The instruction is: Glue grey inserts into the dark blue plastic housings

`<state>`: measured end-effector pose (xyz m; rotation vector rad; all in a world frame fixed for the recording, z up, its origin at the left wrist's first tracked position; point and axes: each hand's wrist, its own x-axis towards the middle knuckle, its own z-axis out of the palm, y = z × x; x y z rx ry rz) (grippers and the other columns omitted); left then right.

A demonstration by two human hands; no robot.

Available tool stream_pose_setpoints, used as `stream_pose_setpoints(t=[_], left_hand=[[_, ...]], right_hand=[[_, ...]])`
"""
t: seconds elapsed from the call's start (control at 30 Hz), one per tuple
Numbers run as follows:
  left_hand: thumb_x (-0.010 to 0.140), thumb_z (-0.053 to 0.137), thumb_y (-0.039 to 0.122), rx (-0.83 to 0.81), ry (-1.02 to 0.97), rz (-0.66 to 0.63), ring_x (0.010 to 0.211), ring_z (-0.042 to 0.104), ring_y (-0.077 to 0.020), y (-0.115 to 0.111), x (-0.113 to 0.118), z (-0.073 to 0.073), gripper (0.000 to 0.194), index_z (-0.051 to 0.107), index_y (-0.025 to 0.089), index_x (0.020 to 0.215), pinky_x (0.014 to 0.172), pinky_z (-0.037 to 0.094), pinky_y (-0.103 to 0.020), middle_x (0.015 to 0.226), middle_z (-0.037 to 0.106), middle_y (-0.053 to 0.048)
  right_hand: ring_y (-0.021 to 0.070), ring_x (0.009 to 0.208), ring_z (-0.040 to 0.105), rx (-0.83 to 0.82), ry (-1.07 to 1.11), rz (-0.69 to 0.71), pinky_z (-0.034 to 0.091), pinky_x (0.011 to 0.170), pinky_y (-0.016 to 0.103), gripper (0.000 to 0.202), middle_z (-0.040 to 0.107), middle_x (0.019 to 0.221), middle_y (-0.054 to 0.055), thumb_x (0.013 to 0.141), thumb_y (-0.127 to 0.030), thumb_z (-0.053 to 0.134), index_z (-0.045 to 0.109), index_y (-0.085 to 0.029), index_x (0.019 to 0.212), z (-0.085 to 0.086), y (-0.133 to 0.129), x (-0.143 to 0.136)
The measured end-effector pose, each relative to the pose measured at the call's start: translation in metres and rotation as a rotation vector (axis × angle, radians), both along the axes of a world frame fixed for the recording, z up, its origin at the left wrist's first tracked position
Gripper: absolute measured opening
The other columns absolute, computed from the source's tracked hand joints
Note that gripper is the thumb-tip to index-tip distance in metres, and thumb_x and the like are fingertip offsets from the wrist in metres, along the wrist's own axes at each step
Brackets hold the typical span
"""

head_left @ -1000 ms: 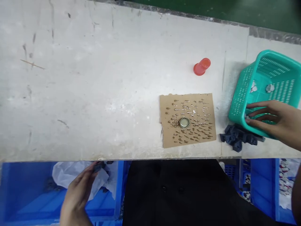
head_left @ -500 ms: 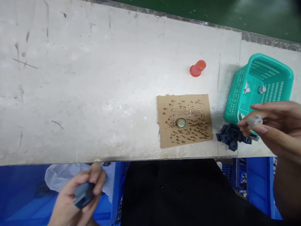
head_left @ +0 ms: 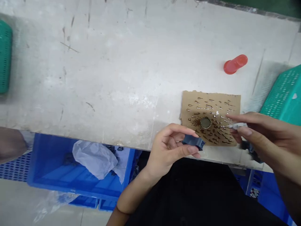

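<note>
Between the thumb and fingers of my left hand [head_left: 172, 146] is a dark blue-grey plastic part [head_left: 193, 142], over the table's front edge. My right hand [head_left: 263, 135] pinches a small whitish plastic part [head_left: 237, 126] above the right side of a piece of cardboard [head_left: 188, 100]. Brown drops of liquid dot the cardboard, and a round metal bottle cap [head_left: 205, 122] lies on it. Several dark parts [head_left: 252, 153] on the table are partly hidden behind my right hand.
A red cup-shaped piece [head_left: 235, 64] stands behind the cardboard. Green baskets sit at the right [head_left: 282, 94] and far left [head_left: 5, 56]. Below the table edge, a blue bin [head_left: 51, 166] holds a crumpled white plastic bag [head_left: 94, 158]. Someone's arm [head_left: 11, 145] shows at far left.
My left hand has risen from above the blue bin to the table edge, carrying the dark part. My right hand has moved left from the green basket toward the cardboard. The view has shifted left.
</note>
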<state>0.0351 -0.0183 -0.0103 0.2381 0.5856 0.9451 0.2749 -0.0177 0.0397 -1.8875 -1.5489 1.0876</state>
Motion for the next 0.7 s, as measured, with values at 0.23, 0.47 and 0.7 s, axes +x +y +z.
stream_pose_setpoints(t=[0.23,0.47,0.7], left_hand=[[0.082,0.087,0.02,0.011,-0.001,0.01,0.088,0.077,-0.0091,-0.002,-0.006,-0.008,0.033,0.078,0.026,0.113,0.079,0.065,-0.014,0.105,0.077,0.0],[0.091,0.075,0.008,-0.004,-0.054,0.008,0.092,0.078,-0.0083,-0.007,-0.012,-0.011,0.03,0.074,0.025,0.114,0.082,0.064,-0.016,0.1,0.078,0.002],[0.08,0.083,0.002,0.137,0.21,0.125,0.094,0.075,-0.009,-0.005,-0.011,-0.012,0.036,0.075,0.022,0.108,0.087,0.063,-0.018,0.107,0.075,0.001]], right_hand=[[0.0038,0.071,0.07,0.173,-0.411,0.258,0.051,0.056,0.015,0.028,0.077,0.091,-0.011,0.093,-0.056,0.071,0.074,-0.037,0.113,-0.014,-0.004,0.015],[0.0029,0.062,0.065,0.303,-0.62,0.381,0.041,0.049,0.021,0.017,0.076,0.082,-0.01,0.096,-0.044,0.071,0.074,-0.03,0.106,-0.017,0.005,0.005],[0.0073,0.083,0.071,0.417,-0.616,0.569,0.047,0.063,0.023,0.02,0.079,0.1,-0.005,0.092,-0.032,0.076,0.073,-0.025,0.111,-0.019,0.01,-0.001]])
